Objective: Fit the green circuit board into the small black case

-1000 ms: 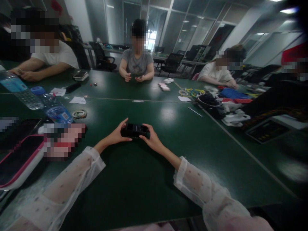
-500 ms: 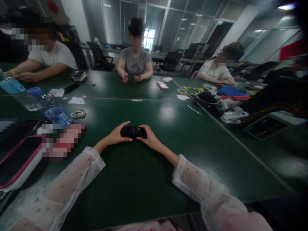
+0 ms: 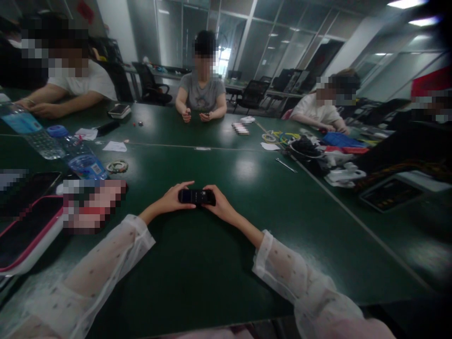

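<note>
A small black phone-like device [image 3: 197, 197] with a lit screen is held sideways between both hands, just above the green table [image 3: 212, 263]. My left hand [image 3: 173, 197] grips its left end, thumb along the near edge and index finger stretched past the far edge. Round the right end closes my right hand [image 3: 222, 206], its thumb at the near corner. Text or icons on the screen are too small to read. The fingers under the device are hidden.
Left: two plastic bottles [image 3: 86, 157], a beaded bracelet [image 3: 117, 166], a pink-rimmed case [image 3: 31, 230]. Right: a wrench [image 3: 286, 165], tangled cables [image 3: 282, 137], a boxy dark-screened device [image 3: 391, 188]. Across the table sit several people, one in a grey shirt [image 3: 201, 94].
The view has shifted slightly, so the surroundings sit a little differently in the frame. Both hands keep the same hold on the black device, whose screen still shows.
</note>
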A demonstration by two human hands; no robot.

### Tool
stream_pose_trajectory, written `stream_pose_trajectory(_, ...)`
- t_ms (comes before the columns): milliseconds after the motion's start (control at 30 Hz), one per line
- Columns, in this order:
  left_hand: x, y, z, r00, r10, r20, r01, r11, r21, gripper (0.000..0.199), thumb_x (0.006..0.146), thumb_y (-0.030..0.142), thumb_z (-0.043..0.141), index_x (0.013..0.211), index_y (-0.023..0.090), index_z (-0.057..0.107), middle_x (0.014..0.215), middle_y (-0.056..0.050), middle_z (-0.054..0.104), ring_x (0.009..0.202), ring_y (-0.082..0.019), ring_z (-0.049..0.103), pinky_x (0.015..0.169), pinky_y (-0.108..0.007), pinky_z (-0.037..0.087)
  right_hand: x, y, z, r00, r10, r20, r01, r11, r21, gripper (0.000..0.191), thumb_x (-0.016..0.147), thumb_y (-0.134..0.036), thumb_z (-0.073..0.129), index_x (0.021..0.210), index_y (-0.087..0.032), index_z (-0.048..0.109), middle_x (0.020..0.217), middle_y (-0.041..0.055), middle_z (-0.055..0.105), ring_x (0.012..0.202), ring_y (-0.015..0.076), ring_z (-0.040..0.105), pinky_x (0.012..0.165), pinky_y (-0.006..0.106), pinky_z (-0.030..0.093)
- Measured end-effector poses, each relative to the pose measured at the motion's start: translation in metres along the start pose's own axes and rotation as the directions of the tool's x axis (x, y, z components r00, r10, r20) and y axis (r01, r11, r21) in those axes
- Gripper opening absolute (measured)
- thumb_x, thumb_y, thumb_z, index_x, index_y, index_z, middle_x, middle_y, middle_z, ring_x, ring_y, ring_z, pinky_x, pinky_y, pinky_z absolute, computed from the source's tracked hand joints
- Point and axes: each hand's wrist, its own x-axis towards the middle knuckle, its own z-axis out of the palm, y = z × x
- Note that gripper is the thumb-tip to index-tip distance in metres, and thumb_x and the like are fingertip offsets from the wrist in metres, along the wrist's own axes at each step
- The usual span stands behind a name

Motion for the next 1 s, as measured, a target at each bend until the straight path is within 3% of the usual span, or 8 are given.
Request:
stream_pose_trajectory(167, 0.0, -0.001, 0.0, 1.0, -0.021, 0.002, 0.021, 0.998, -0.058, 0.086, 0.071, 0.049, 0.08, 0.145, 0.032, 0.039, 0.137, -0.012, 0.05, 0.121, -0.033, 0.053, 0.101, -0.056, 0.041, 0.004, -0.001, -0.002, 1.0, 0.014, 0.026, -0.013, 1.0, -0.02, 0.051, 0.079, -0.019, 0.071, 0.123, -0.025, 0.046, 0.121, 0.0071, 0.056, 0.112, 0.0231, 0.056, 0.097, 0.043, 0.046)
stream_pose_trajectory(400, 0.001, 0.003, -0.001, 0.999, -0.034, -0.022, 0.027, 0.965, -0.263, 0.079, 0.073, 0.04, 0.08, 0.141, 0.027, 0.042, 0.138, -0.01, 0.051, 0.126, -0.03, 0.052, 0.106, -0.051, 0.041, 0.015, -0.003, 0.0, 0.998, 0.035, 0.055, -0.032, 0.999, -0.042, 0.053, 0.078, -0.023, 0.073, 0.123, -0.026, 0.046, 0.121, 0.0068, 0.057, 0.111, 0.0247, 0.055, 0.095, 0.042, 0.046)
stream_pose_trajectory(767, 0.001, -0.014, 0.007, 0.995, 0.038, -0.093, -0.051, 0.988, -0.149, 0.073, 0.072, 0.038, 0.081, 0.136, 0.026, 0.047, 0.136, -0.012, 0.051, 0.127, -0.031, 0.05, 0.107, -0.054, 0.038, 0.014, -0.003, 0.0, 0.999, 0.044, 0.03, -0.042, 0.996, -0.075, 0.05, 0.08, -0.02, 0.072, 0.123, -0.028, 0.048, 0.119, 0.0058, 0.058, 0.11, 0.0245, 0.052, 0.097, 0.044, 0.044)
stream_pose_trajectory(1000, 0.001, -0.013, 0.006, 0.988, 0.037, -0.148, -0.056, 0.991, -0.121, 0.091, 0.071, 0.038, 0.082, 0.147, 0.028, 0.033, 0.134, -0.012, 0.05, 0.126, -0.03, 0.049, 0.108, -0.054, 0.036, 0.014, -0.001, 0.002, 0.998, 0.058, -0.003, -0.058, 0.989, -0.135, 0.055, 0.08, -0.025, 0.073, 0.13, -0.028, 0.05, 0.122, 0.009, 0.051, 0.116, 0.0271, 0.047, 0.101, 0.047, 0.043)
